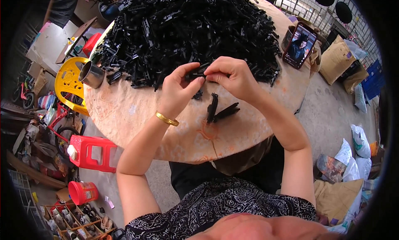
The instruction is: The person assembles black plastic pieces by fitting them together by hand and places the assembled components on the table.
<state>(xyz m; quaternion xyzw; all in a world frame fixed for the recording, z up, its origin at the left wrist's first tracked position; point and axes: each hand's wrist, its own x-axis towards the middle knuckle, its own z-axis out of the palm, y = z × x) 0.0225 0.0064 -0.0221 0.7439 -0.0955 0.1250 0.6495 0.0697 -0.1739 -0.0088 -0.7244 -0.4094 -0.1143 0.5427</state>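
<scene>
A big heap of black plastic parts (191, 28) covers the far side of the round table (137, 123). At the heap's near edge my two hands meet around one small black plastic part (197, 71). My left hand (176, 88), with a gold bangle (167, 119) at its wrist, grips it between thumb and fingers. From the other end, my right hand (235, 76) pinches it, and the fingers partly hide it. A few loose black pieces (224, 111) lie on the cloth just below my hands.
A metal cup (92, 74) stands at the table's left edge, beside a yellow chair (66, 80). A phone (300, 44) leans upright at the right. Around the table are a red stool (93, 152), a red bucket (83, 193) and several sacks (337, 59).
</scene>
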